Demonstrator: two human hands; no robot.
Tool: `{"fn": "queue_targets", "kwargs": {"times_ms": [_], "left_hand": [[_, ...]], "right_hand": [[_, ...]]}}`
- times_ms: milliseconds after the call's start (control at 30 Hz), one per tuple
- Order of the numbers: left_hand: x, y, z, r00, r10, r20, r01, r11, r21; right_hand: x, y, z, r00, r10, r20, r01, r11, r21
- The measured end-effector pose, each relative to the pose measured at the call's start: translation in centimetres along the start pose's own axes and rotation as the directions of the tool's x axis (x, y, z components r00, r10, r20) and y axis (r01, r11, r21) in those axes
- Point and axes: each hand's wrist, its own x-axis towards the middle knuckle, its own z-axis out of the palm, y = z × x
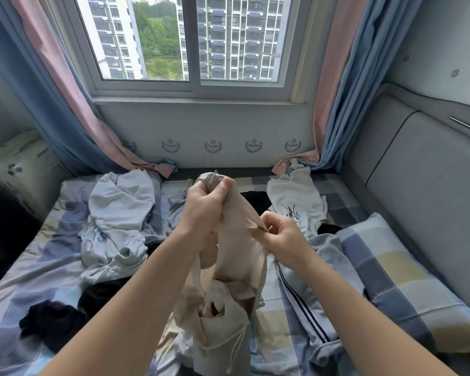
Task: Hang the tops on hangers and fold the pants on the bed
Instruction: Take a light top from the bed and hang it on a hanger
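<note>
- We judge the task to be at an early stage: no hanger is in view, and nothing on the bed lies folded.
- Left to do: a crumpled pale top, a white printed top, grey striped pants and dark clothes lie loose on the sheet.
- The beige garment hangs above the middle of the bed, its lower end near the sheet.
- Left hand: fingers clamped on its upper end.
- Right hand: fingers pinch a fold at its side.
- It looks thin, crumpled and twisted, with a drawstring low down. We take it for pants, partly inside out.

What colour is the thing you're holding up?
Beige. The garment shows best in the head view.
</note>
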Motion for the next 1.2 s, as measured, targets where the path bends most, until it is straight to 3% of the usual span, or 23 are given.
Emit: {"fn": "queue_targets", "kwargs": {"times_ms": [133,267,533,633,733,833,967,1033,1100,1200], "left_hand": [[0.3,-0.3,-0.2,0.997,-0.047,-0.056,0.044,0.998,-0.050],[0.6,-0.2,0.2,0.996,-0.016,-0.090,0.005,0.992,-0.128],[2.1,-1.1,-1.1,0.980,0.007,-0.200,-0.032,0.992,-0.121],[2.5,-2.1,-1.4,0.992,-0.086,-0.087,0.094,0.992,0.085],[1.8,-2.8,-1.7,0.948,-0.289,0.132,0.221,0.899,0.378],[-0.3,-4.0,-1.3,0.851,-0.424,0.311,0.229,0.832,0.505],[-3.0,-6.1,0.4,0.742,-0.490,0.457,0.122,0.769,0.627],[-3.8,-7.3,1.3,0.747,-0.446,0.493,0.012,0.750,0.661],[-4.3,-8.3,1.8,0.798,-0.365,0.480,-0.071,0.733,0.677],[-4.4,-9.2,1.5,0.866,-0.294,0.404,-0.053,0.750,0.660]], "right_hand": [[-0.9,2.2,-0.1,0.991,0.098,0.093,-0.095,0.995,-0.034],[-1.5,5.8,0.0,0.964,0.220,0.147,-0.189,0.961,-0.200],[-2.2,11.1,-2.6,0.868,0.462,-0.181,-0.495,0.778,-0.387],[-1.1,9.3,-3.5,0.856,0.458,-0.241,-0.513,0.816,-0.268],[0.0,6.0,-4.0,0.832,0.517,-0.202,-0.518,0.854,0.052],[0.4,2.2,-4.1,0.856,0.491,-0.162,-0.449,0.861,0.240],[0.5,-2.1,-3.4,0.902,0.409,-0.139,-0.319,0.848,0.423],[0.2,-3.8,-3.1,0.923,0.365,-0.125,-0.264,0.835,0.483],[0.0,-5.2,-3.0,0.942,0.318,-0.106,-0.212,0.812,0.544],[-0.2,-6.4,-3.4,0.957,0.269,-0.111,-0.150,0.784,0.603]]}}
